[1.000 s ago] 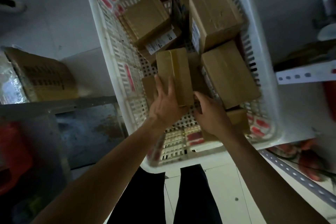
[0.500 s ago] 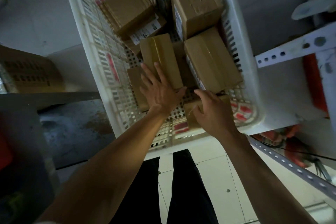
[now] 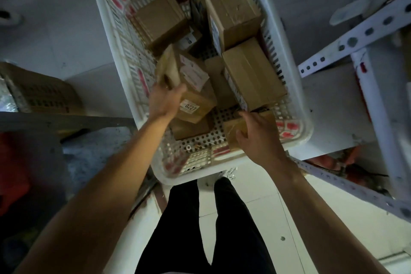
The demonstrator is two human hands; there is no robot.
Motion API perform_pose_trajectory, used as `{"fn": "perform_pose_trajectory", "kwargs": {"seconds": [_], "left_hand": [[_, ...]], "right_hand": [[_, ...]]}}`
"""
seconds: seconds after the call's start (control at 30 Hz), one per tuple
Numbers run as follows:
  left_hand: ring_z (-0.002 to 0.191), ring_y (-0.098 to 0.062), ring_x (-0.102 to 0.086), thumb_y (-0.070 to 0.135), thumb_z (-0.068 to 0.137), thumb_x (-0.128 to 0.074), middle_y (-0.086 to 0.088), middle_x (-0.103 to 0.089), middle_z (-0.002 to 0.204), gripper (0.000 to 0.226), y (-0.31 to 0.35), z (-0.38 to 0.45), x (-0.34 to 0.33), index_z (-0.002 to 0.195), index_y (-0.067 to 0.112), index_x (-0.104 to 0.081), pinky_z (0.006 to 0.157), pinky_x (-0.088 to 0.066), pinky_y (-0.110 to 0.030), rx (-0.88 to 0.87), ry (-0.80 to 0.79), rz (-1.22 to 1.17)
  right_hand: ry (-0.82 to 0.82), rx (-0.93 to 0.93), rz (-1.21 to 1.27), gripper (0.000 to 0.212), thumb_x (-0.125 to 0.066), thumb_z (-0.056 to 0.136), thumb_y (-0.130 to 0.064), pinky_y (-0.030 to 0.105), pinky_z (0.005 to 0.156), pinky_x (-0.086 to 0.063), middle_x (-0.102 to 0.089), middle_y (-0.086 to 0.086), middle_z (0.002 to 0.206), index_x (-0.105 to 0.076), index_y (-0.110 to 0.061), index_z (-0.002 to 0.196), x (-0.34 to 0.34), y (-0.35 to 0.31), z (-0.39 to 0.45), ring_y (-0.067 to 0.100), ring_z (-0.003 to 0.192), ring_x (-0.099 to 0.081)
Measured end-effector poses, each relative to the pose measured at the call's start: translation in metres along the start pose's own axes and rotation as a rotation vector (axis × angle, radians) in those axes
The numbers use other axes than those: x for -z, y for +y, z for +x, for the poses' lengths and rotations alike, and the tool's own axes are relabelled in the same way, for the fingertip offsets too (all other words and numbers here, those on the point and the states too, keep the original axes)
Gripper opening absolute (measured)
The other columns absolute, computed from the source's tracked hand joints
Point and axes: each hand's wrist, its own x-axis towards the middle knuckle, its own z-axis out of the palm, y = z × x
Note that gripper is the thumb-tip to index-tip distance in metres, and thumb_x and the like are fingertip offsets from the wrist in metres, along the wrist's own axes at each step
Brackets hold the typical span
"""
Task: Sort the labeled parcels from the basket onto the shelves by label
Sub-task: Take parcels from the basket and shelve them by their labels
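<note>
While tilted, labeled parcel sits in left grip.

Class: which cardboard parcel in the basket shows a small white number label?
The tilted parcel gripped by the left hand; its sticker reads 0227, no other shows one.

A white basket of cardboard parcels stands on the floor.

Open from above: basket. Far half packed tight with boxes; no passage between. Bare perforated floor free at near end, between two low boxes. Shelf rail close on right.
</note>
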Motion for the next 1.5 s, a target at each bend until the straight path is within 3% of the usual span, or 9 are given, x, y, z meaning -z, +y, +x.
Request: {"fn": "perform_pose_trajectory", "kwargs": {"seconds": [0.03, 0.13, 0.23, 0.4, 0.6, 0.83, 1.1, 1.33, 1.5], "left_hand": [[0.113, 0.003, -0.059, 0.041, 0.085, -0.059, 0.010, -0.046, 0.140, 0.054, 0.005, -0.009, 0.013, 0.135, 0.021, -0.054, 0.097, -0.052, -0.028, 0.026, 0.003, -0.133], [0.103, 0.004, -0.065, 0.026, 0.083, -0.061, 0.026, -0.068, 0.114, 0.054, 0.017, -0.060, 0.042, 0.137, 0.024, -0.051, 0.085, -0.056, -0.020, -0.026, -0.030, -0.364], [0.121, -0.013, -0.061, 0.034, 0.071, -0.063, 0.006, -0.065, 0.130, 0.078, 0.019, -0.111, 0.059, 0.145, 0.016, -0.047, 0.093, -0.053, -0.028, -0.127, 0.000, -0.452], [0.132, -0.029, -0.051, 0.029, 0.076, -0.057, -0.006, -0.056, 0.142, 0.073, 0.022, -0.183, 0.062, 0.148, 0.026, -0.042, 0.099, -0.047, -0.037, -0.259, -0.097, -0.591], [0.132, -0.026, -0.051, 0.025, 0.071, -0.061, 0.000, -0.057, 0.141, 0.073, 0.028, -0.225, 0.072, 0.141, 0.036, -0.042, 0.099, -0.051, -0.036, -0.244, -0.218, -0.565], [0.135, -0.010, -0.046, 0.031, 0.075, -0.081, 0.019, -0.039, 0.151, 0.109, 0.071, -0.227, 0.087, 0.149, 0.058, -0.005, 0.105, -0.047, -0.043, -0.294, -0.293, -0.238], [0.126, -0.009, -0.047, 0.052, 0.063, -0.087, 0.011, -0.045, 0.146, 0.099, 0.140, -0.170, 0.135, 0.147, 0.043, -0.037, 0.098, -0.038, -0.023, -0.639, -0.463, 0.652], [0.103, -0.027, -0.068, 0.032, 0.076, -0.074, -0.005, -0.065, 0.121, 0.065, 0.141, -0.172, 0.137, 0.138, 0.031, -0.053, 0.077, -0.057, -0.035, -0.365, -1.159, 0.179], [0.095, -0.033, -0.063, 0.026, 0.071, -0.072, -0.026, -0.064, 0.107, 0.060, 0.110, -0.192, 0.117, 0.124, 0.000, -0.061, 0.083, -0.050, -0.040, -0.312, -1.071, -0.062]], "right_hand": [[-0.002, -0.012, 0.041, 0.050, -0.060, 0.097, -0.024, 0.036, 0.097, -0.041, -0.054, 0.012, 0.141, -0.048, -0.010, 0.143, 0.001, -0.005, -0.004, 0.031, 0.125, -0.052], [-0.040, -0.070, 0.234, 0.055, -0.056, 0.099, -0.040, 0.036, 0.102, -0.040, -0.051, 0.008, 0.146, -0.045, -0.015, 0.147, 0.009, -0.025, -0.019, 0.028, 0.132, -0.050], [-0.056, -0.153, 0.638, 0.055, -0.052, 0.089, -0.067, 0.028, 0.092, -0.046, -0.064, -0.012, 0.128, -0.054, -0.037, 0.134, 0.023, -0.048, -0.043, 0.015, 0.123, -0.058], [-0.206, -0.047, 1.098, 0.053, -0.065, 0.086, -0.049, 0.042, 0.100, -0.051, -0.069, -0.008, 0.126, -0.051, -0.044, 0.136, 0.036, -0.064, -0.081, 0.019, 0.121, -0.063], [-0.140, 0.069, 1.115, 0.069, -0.070, 0.081, -0.036, 0.056, 0.104, -0.048, -0.066, -0.004, 0.130, -0.043, -0.028, 0.144, 0.034, -0.055, -0.125, 0.021, 0.121, -0.062], [-0.118, 0.200, 1.104, 0.081, -0.073, 0.081, -0.030, 0.031, 0.094, -0.053, -0.063, 0.003, 0.135, -0.035, -0.018, 0.152, 0.039, -0.044, -0.168, 0.024, 0.125, -0.060], [-0.053, 0.172, 1.183, 0.088, -0.076, 0.071, -0.031, 0.059, 0.108, -0.043, -0.061, 0.009, 0.138, -0.040, -0.021, 0.151, 0.029, -0.056, -0.205, 0.031, 0.128, -0.057], [-0.114, 0.241, 1.246, 0.076, -0.071, 0.069, -0.023, 0.037, 0.094, -0.050, -0.067, 0.011, 0.126, -0.051, -0.009, 0.141, 0.030, -0.053, -0.234, 0.031, 0.117, -0.063], [-0.030, 0.169, 1.159, 0.064, -0.072, 0.066, -0.017, 0.029, 0.082, -0.056, -0.070, 0.012, 0.116, -0.063, -0.011, 0.129, 0.042, -0.041, -0.254, 0.025, 0.102, -0.068]]}}
